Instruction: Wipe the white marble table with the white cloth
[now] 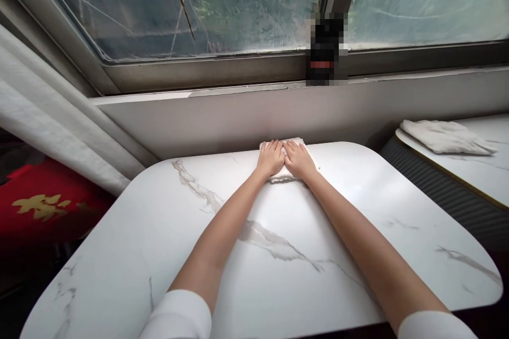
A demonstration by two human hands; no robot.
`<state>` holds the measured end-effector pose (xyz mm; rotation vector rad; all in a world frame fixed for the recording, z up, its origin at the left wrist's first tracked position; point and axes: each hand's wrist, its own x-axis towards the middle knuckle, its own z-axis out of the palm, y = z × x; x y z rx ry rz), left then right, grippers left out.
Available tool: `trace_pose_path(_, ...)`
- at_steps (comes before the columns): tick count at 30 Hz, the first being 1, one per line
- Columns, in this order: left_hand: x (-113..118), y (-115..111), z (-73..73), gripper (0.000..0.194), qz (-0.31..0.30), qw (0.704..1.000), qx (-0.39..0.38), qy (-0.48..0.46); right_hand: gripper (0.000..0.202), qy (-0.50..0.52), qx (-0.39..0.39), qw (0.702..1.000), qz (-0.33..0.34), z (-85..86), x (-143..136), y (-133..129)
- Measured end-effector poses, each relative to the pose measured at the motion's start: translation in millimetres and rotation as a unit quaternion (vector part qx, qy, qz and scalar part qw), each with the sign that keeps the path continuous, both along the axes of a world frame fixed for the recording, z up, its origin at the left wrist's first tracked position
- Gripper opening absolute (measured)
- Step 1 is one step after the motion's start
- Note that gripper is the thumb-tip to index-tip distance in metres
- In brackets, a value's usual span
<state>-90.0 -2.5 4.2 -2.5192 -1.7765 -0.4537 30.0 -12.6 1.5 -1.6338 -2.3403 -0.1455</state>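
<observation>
Lying flat on a white cloth point(283, 174): one left hand point(272, 160) and one right hand point(297, 160), palms down, fingers extended and pointing toward the window side, thumbs meeting or nearly so at the middle; neither hand is curled into a grip, and both cover much of the fabric. Cloth: textured, rough at the near edge, showing between and beyond the hands, placed at the far edge of a white table point(159, 243), about midway along that edge. Table: rounded corners, marble pattern with grey-brown veins, the largest running diagonally beneath the left forearm. Forearms: both bare, stretched forward, ending in white sleeves point(178, 315) at the near side. Behind the table: a pale wall panel point(222, 122), topped by a metal-framed window point(254, 5), its glass streaked, greenery beyond. At the window's upright bar: a dark object point(326, 47), pixelated, details unreadable. To the left: a pale curtain point(51, 100), hanging in folds; below it, red fabric point(79, 206) bearing a gold figure. To the right: a second table point(481, 169), white-topped, carrying a second cloth point(445, 135), off-white and crumpled; a dark ribbed surface point(433, 185) beneath its edge.
</observation>
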Motion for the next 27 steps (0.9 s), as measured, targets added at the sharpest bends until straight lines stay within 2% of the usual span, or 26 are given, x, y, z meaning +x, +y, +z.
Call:
trace_pose_path(4,-1.3,-34.1,-1.5,0.046,-0.02,1.0,-0.005,0.008,0.052,-0.007,0.003,1.0,-0.012,0.2,-0.4,-40.4)
trace_pose_path(8,-4.9,-94.2,-0.5,0.047,-0.053,0.999,-0.003,0.003,0.054,-0.006,-0.025,1.0,-0.01,-1.2,2.4,-99.6)
trace_pose_path(12,-16.1,-162.0,5.0,0.049,-0.097,0.995,-0.019,-0.008,0.057,0.047,-0.12,0.991,0.044,2.5,8.6,-165.1)
trace_pose_path(18,-48.5,-240.8,17.4,0.051,-0.168,0.985,-0.041,-0.005,0.068,0.135,-0.273,0.941,0.149,26.0,19.4,-246.3)
trace_pose_path(21,-62.8,-265.9,22.1,0.052,-0.163,0.986,-0.041,0.015,0.068,0.129,-0.293,0.931,0.176,35.7,16.3,-263.8)
trace_pose_path(23,-68.6,-273.7,22.1,0.053,-0.141,0.989,-0.043,0.029,0.067,0.11,-0.282,0.935,0.184,36.4,7.3,-263.3)
trace_pose_path(25,-71.9,-271.3,18.7,0.053,-0.111,0.992,-0.051,0.036,0.063,0.09,-0.26,0.944,0.181,32.7,-7.0,-252.8)
trace_pose_path(27,-74.8,-256.5,12.8,0.051,-0.075,0.995,-0.055,0.034,0.058,0.072,-0.226,0.956,0.173,26.5,-24.4,-232.7)
